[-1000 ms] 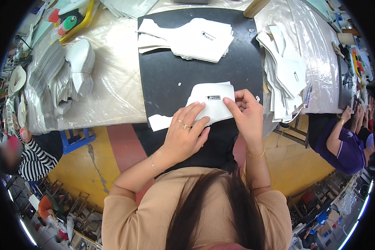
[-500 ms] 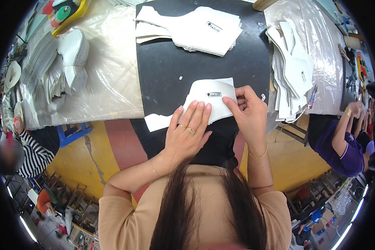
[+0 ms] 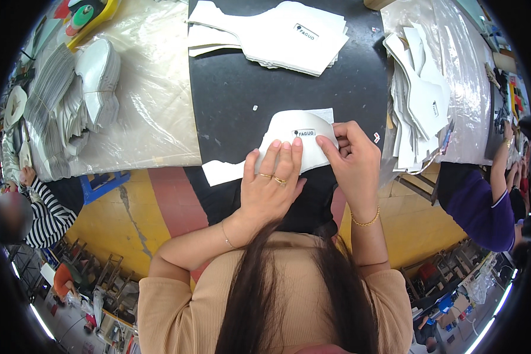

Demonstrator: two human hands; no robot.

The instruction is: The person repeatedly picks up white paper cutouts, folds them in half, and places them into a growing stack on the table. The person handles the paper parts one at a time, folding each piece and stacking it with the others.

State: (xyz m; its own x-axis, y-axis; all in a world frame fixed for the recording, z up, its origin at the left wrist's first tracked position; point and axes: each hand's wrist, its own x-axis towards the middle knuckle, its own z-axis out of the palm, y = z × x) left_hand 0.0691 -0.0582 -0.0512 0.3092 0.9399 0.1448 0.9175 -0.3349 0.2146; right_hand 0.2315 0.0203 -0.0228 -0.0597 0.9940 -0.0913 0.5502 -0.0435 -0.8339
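A white, curved cut piece of sheet material (image 3: 286, 122) with a small printed label mark (image 3: 304, 133) lies on the black work surface in front of me. A corner of another white layer (image 3: 325, 112) shows beneath its upper right. My left hand (image 3: 271, 186) lies across the lower middle of the piece, fingers stretched out and fingertips just below the mark. At the right edge, my right hand (image 3: 357, 159) pinches the piece between thumb and bent fingers. A stack of similar marked white pieces (image 3: 277, 35) rests farther away on the black surface.
More white pieces (image 3: 422, 100) are piled at the right, on plastic sheeting. Bundled pale pieces (image 3: 100, 79) stand at the left near a yellow tray (image 3: 97, 26). A person in striped sleeves (image 3: 50, 215) is at the left; another in purple (image 3: 478, 206) at the right.
My left hand has slid slightly right, its fingertips now closer to the label mark. My right hand keeps its pinch. The person at the right has shifted an arm.
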